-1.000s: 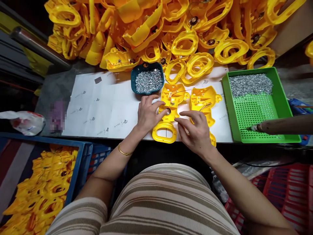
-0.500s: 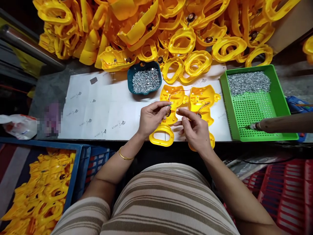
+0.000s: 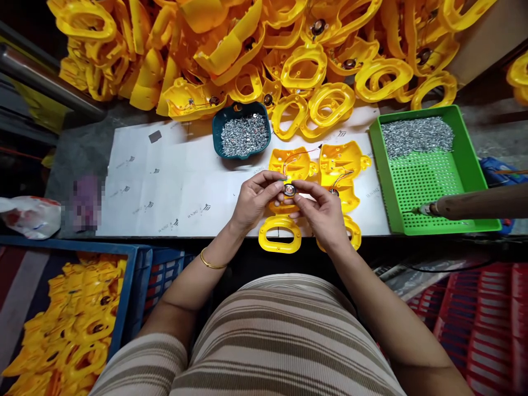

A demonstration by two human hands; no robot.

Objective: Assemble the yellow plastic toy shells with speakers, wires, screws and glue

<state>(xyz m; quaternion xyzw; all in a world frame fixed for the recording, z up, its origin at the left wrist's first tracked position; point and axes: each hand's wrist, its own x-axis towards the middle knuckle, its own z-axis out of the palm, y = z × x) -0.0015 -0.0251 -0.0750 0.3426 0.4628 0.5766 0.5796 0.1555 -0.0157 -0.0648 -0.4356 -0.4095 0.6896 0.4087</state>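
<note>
A small round metal speaker (image 3: 289, 190) on thin wires is pinched between the fingertips of my left hand (image 3: 256, 201) and my right hand (image 3: 324, 214). Both hands hover just above a yellow plastic shell (image 3: 284, 199) with a handle loop that lies at the front edge of the white paper sheet (image 3: 173, 176). A second yellow shell (image 3: 345, 168) with wires lies beside it on the right, partly under my right hand.
A teal bowl of screws (image 3: 242, 132) stands behind the shells. A green perforated tray (image 3: 429, 170) with screws is at the right, a wooden-handled tool (image 3: 474, 204) over it. Yellow shells are piled at the back (image 3: 289, 49) and in a blue crate (image 3: 61, 319) at left.
My hands lifted off the shell and came together; both now pinch the small speaker above it, raised from where it sat in the shell.
</note>
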